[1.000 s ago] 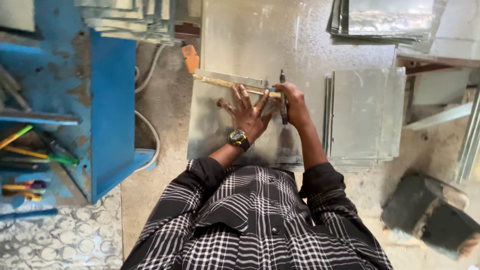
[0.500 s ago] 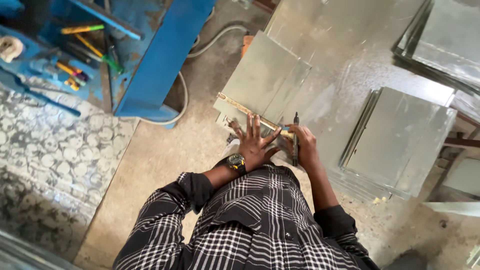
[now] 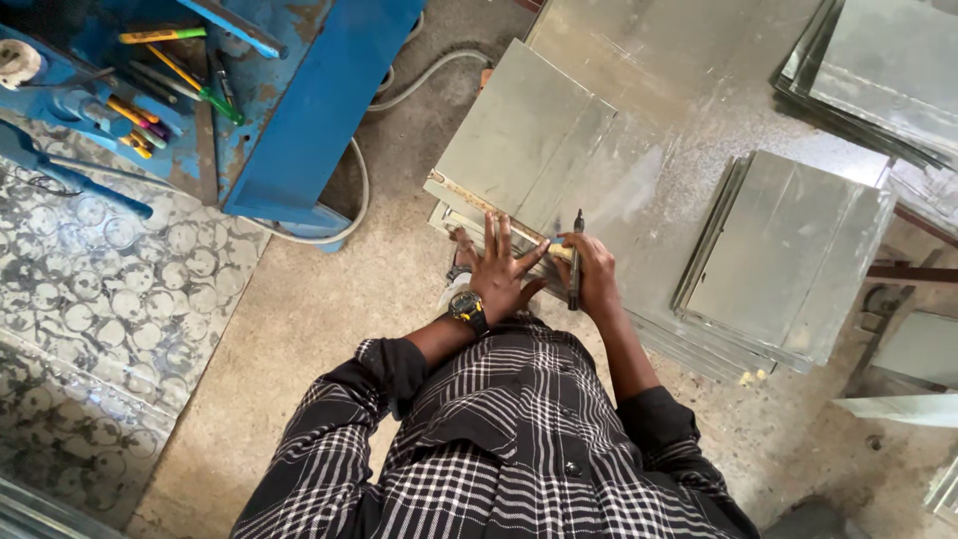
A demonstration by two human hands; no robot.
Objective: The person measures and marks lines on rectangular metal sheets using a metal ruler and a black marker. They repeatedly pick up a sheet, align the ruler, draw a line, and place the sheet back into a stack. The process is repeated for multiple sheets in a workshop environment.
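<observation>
Presently the marking-out step is in hand: the person crouches over a grey metal sheet (image 3: 529, 140) lying on top of a low stack on the concrete floor (image 3: 329, 299), with a yellowish straightedge ruler (image 3: 489, 215) laid across the sheet's near edge. The left hand (image 3: 499, 269) lies flat with fingers spread, pressing the ruler down onto the sheet; it grips nothing, only bears down. The right hand (image 3: 594, 271) is closed around a dark marking pen (image 3: 576, 262), held nearly upright, its lower end at the ruler's right end near the sheet's edge; whether the tip is actually touching the metal cannot be told from this angle. A wristwatch (image 3: 467, 307) shows on the left wrist. By my reading, a line is being set or drawn against the ruler, so the next move calls for the left hand to hold the ruler dead steady while the pen runs along its edge; any slip of the ruler on the smooth metal would spoil the mark. To the right, well apart from the hands, sits a second stack of sheets (image 3: 788, 260), and more sheets (image 3: 878, 70) lie at the upper right. To the left stands a blue metal workbench (image 3: 309, 110) carrying screwdrivers (image 3: 190, 80) and other hand tools, with a pale hose (image 3: 354, 190) curling round its foot. Patterned glass panes (image 3: 110, 329) lie beside it.
</observation>
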